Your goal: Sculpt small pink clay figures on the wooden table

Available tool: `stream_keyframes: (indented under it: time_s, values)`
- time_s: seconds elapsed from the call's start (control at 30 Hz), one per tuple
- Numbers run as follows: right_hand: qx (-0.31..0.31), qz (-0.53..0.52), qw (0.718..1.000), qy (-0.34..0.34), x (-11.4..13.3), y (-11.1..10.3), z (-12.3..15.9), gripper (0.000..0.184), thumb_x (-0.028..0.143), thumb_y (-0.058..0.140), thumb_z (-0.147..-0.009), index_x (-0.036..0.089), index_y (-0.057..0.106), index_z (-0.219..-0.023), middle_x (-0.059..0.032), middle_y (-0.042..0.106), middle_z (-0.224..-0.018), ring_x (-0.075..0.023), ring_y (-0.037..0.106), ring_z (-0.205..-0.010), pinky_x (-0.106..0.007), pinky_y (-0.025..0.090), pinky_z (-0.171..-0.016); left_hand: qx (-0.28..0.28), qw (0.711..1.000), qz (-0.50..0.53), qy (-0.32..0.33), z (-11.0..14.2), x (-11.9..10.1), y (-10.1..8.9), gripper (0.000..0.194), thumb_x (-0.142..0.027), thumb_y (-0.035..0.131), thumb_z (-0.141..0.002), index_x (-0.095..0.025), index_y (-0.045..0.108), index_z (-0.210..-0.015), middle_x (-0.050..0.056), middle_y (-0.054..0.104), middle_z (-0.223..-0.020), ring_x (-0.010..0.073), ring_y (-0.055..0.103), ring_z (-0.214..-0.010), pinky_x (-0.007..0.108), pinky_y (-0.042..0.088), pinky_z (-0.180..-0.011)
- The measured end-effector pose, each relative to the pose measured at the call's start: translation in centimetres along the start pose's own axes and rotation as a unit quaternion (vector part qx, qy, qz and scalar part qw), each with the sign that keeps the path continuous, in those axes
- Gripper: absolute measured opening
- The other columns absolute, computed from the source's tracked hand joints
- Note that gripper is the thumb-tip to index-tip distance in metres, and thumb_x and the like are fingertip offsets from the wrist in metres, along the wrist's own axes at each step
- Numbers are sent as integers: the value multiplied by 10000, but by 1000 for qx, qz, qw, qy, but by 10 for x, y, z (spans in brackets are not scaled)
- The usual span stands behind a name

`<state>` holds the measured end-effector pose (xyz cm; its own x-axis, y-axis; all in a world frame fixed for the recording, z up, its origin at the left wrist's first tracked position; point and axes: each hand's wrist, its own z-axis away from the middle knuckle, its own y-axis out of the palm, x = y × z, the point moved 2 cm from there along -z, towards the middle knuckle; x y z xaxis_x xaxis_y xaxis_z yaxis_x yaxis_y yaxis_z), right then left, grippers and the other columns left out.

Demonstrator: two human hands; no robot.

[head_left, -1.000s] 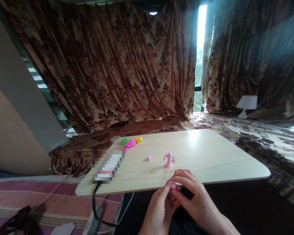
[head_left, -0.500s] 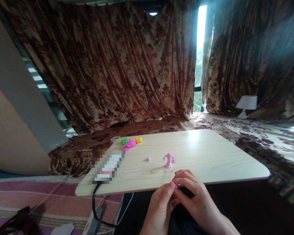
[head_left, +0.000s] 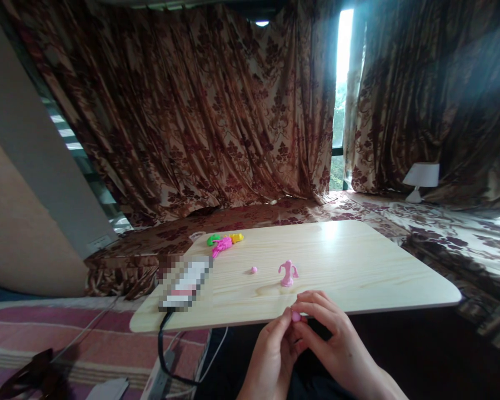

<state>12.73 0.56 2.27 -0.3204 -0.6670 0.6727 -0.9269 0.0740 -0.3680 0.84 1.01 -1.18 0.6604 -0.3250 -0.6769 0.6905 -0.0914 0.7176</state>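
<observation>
My left hand (head_left: pixel 270 355) and my right hand (head_left: pixel 337 344) meet just below the near edge of the light wooden table (head_left: pixel 358 266). Their fingertips pinch a small pink clay ball (head_left: pixel 295 316) between them. A pink clay figure (head_left: pixel 288 273) stands upright on the table just beyond my hands. To its left lies a tiny pink clay bead (head_left: pixel 254 270). At the table's far left corner, green, pink and yellow clay pieces (head_left: pixel 224 241) lie together.
A blurred flat device (head_left: pixel 185 283) lies on the table's left end with a black cable (head_left: pixel 162 355) hanging off the edge. Patterned curtains (head_left: pixel 216 111) hang behind. A white lamp (head_left: pixel 419 178) stands at the right. Striped bedding (head_left: pixel 66 344) lies at lower left.
My fingers have shifted slightly around the pink ball, which showed less half a second ago and shows more now. Nothing on the table has moved.
</observation>
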Motion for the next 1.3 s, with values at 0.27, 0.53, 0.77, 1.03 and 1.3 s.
stream_keyframes:
  time_s: [0.27,0.53,0.77,1.03,1.3]
  values:
    - [9,5,1000,6,-1,1,1,180,136,558,-808,217,603,-963,-47,577,-979,-187,500,-962,-323,437,-845,13,1000,-18,17,0,1,0,180,-282,556,-819,-135,660,-827,48,608,-845,104,531,-759,214,418,-694]
    - [7,7,1000,12,-1,-1,0,109,137,552,-812,206,604,-878,-39,580,-922,-177,512,-920,-311,440,-817,25,999,-21,15,-2,2,-2,180,-284,552,-823,-139,653,-853,46,602,-836,100,533,-759,208,415,-688]
    - [6,3,1000,13,-4,2,1,118,138,543,-816,211,610,-879,-40,581,-920,-178,513,-918,-309,443,-811,16,1000,-11,-12,-3,2,-3,232,-337,541,-823,-135,654,-848,58,613,-840,114,548,-754,232,432,-696]
    - [13,5,1000,21,-5,3,2,149,139,545,-809,224,617,-908,-38,586,-951,-179,519,-937,-305,448,-821,10,999,-49,-8,-2,6,-1,246,-365,545,-807,-158,660,-875,66,631,-870,139,573,-785,247,445,-693]
    - [-28,69,997,38,-56,-16,-21,398,184,566,-786,260,496,-1171,-43,569,-1114,-203,496,-1077,-387,365,-961,-132,719,-585,351,-52,-69,-46,217,-283,515,-795,-194,656,-934,69,632,-1008,204,554,-946,325,409,-862]
